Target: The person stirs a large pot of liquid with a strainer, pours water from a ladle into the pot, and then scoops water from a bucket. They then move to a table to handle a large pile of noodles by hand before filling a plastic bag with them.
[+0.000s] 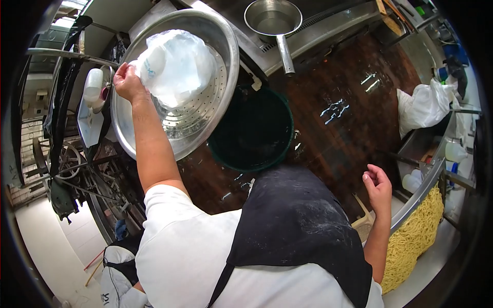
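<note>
My left hand is closed on the edge of a crumpled white plastic bag, pinching it between thumb and fingers. Some faint blue print shows on the bag, and what it contains, if anything, I cannot make out. It lies over a perforated metal strainer, which sits inside a wide, tilted metal basin. Off to the right, my right hand hangs in the air with its fingers loosely bent and apart, holding nothing. Nearest to it is a metal-rimmed tray with a mass of yellow noodles.
A dark green tub stands on the wet brown floor, beside the basin. On the steel counter rests a metal saucepan, its handle jutting over the edge. A white sack is at the right; machinery stands left.
</note>
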`<state>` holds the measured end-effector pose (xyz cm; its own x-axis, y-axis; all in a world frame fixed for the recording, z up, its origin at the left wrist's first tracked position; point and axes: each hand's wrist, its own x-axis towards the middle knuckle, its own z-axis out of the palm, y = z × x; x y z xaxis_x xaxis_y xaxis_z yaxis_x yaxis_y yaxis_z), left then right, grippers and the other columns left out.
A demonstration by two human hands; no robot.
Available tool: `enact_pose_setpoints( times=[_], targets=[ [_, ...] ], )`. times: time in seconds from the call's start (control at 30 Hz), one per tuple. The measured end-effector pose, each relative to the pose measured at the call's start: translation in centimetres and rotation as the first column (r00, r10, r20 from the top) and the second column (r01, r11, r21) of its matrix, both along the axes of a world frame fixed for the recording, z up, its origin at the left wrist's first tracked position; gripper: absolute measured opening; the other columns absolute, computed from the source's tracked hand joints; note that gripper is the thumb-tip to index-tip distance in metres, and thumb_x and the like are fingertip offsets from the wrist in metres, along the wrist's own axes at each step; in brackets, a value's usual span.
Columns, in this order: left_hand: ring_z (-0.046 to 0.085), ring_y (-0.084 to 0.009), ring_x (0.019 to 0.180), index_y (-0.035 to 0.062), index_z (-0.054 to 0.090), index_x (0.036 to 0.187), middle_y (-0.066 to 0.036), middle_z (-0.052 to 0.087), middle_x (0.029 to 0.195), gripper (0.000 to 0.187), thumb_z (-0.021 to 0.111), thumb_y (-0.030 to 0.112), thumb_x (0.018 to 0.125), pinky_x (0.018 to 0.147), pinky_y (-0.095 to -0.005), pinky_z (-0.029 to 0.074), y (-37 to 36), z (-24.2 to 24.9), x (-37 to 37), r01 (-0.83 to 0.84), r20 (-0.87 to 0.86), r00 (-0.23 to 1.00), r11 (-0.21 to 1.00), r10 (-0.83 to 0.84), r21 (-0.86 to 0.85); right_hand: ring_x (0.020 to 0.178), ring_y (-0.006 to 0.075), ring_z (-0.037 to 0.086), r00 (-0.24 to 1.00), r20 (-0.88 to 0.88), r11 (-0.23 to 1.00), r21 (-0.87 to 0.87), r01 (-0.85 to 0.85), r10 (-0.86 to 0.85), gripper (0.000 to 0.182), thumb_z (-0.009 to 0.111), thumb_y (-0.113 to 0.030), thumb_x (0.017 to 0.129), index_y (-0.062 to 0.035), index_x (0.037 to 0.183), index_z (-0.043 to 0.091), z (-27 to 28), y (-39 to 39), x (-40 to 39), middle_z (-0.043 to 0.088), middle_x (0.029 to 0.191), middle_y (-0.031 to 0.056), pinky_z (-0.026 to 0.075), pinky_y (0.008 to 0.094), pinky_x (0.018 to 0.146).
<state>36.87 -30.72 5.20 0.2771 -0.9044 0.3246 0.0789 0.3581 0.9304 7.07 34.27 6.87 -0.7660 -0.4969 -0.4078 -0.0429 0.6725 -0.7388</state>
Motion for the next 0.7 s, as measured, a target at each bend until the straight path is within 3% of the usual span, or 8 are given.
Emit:
enact_pose_setpoints(
  times=[0.13,0.2,0.27,0.33,0.4,0.43,0.57,0.7],
  targets=[
    [0.066,-0.0221,0.086,0.0032,0.066,0.097,-0.01,0.066,0.096,0.019,0.063,-0.006,0.08,0.077,-0.0357,0.058,-1.0,3.5,3.0,0.105,-0.226,0.97,0.992,-0.087,0.069,0.088,0.011,0.063,0.999,-0.026,0.999,-0.006,-0.033,0.033,0.036,0.069,-0.012,0.09,0.0011,0.123,0.063,-0.1,-0.5,0.1,0.068,0.099,0.0062,0.052,0.0257,0.079],
    [0.066,-0.0268,0.089,0.0041,0.065,0.098,-0.01,0.065,0.1,0.021,0.059,-0.005,0.079,0.078,-0.0433,0.059,-0.8,3.4,3.5,-0.072,-0.129,0.989,0.996,0.077,0.043,0.088,0.011,0.063,0.999,-0.021,0.999,0.002,-0.05,0.05,0.036,0.07,-0.012,0.09,0.0011,0.122,0.063,-0.1,-0.2,0.4,0.068,0.098,0.0062,0.052,0.0256,0.079],
    [0.066,-0.0298,0.089,0.0047,0.064,0.098,-0.011,0.064,0.101,0.022,0.057,-0.002,0.079,0.083,-0.0484,0.058,-8.2,-0.4,8.7,0.142,-0.548,0.835,0.942,0.052,0.305,0.088,0.0109,0.063,0.998,-0.024,0.998,-0.011,-0.055,0.054,0.036,0.07,-0.012,0.09,0.0013,0.122,0.063,-0.5,-0.3,0.4,0.068,0.098,0.0062,0.052,0.0256,0.079],
    [0.065,-0.0341,0.097,0.0044,0.064,0.105,-0.013,0.064,0.107,0.025,0.054,0.0,0.082,0.089,-0.0529,0.056,-9.0,0.4,9.3,0.298,-0.66,0.743,0.938,-0.109,0.18,0.088,0.0108,0.063,0.998,-0.029,0.999,-0.016,-0.052,0.051,0.035,0.07,-0.012,0.089,0.0012,0.122,0.063,-0.4,-0.5,0.5,0.068,0.098,0.006,0.052,0.0256,0.08],
    [0.062,-0.0371,0.108,0.001,0.062,0.116,-0.016,0.062,0.118,0.031,0.052,0.003,0.086,0.095,-0.0561,0.052,-1.5,6.3,6.2,0.567,-0.61,0.659,0.823,-0.44,0.019,0.089,0.0107,0.063,0.998,-0.031,0.998,-0.008,-0.062,0.062,0.035,0.07,-0.012,0.089,0.0012,0.121,0.063,-0.3,-0.6,0.5,0.068,0.098,0.0058,0.052,0.0257,0.08],
    [0.055,-0.039,0.123,-0.0036,0.054,0.131,-0.02,0.056,0.132,0.048,0.058,0.025,0.092,0.104,-0.0579,0.045,2.6,6.9,3.3,0.279,0.07,0.958,0.96,-0.279,0.01,0.089,0.0105,0.063,0.998,-0.004,0.997,-0.027,-0.068,0.068,0.035,0.07,-0.012,0.089,0.0008,0.121,0.064,-0.5,-0.8,0.5,0.068,0.098,0.0052,0.052,0.0256,0.081],
    [0.055,-0.0392,0.123,-0.004,0.053,0.132,-0.021,0.056,0.132,0.051,0.059,0.027,0.092,0.104,-0.0571,0.044,2.3,6.1,2.0,0.399,0.076,0.913,0.916,-0.401,0.046,0.091,0.0097,0.063,0.985,0.13,0.976,-0.196,-0.089,0.116,0.034,0.071,-0.013,0.091,-0.0003,0.121,0.064,0.6,-4.6,0.7,0.068,0.1,0.0033,0.051,0.0255,0.083],
    [0.055,-0.0394,0.123,-0.0046,0.052,0.134,-0.021,0.056,0.133,0.055,0.06,0.029,0.091,0.105,-0.056,0.044,15.9,4.3,-5.1,0.567,0.059,0.817,0.818,-0.574,0.1,0.096,0.0098,0.062,0.944,0.144,0.923,-0.296,-0.245,0.296,0.036,0.071,-0.02,0.092,-0.0043,0.124,0.064,4.8,-11.9,1.2,0.068,0.103,0.0034,0.05,0.0266,0.086]
  ],
)
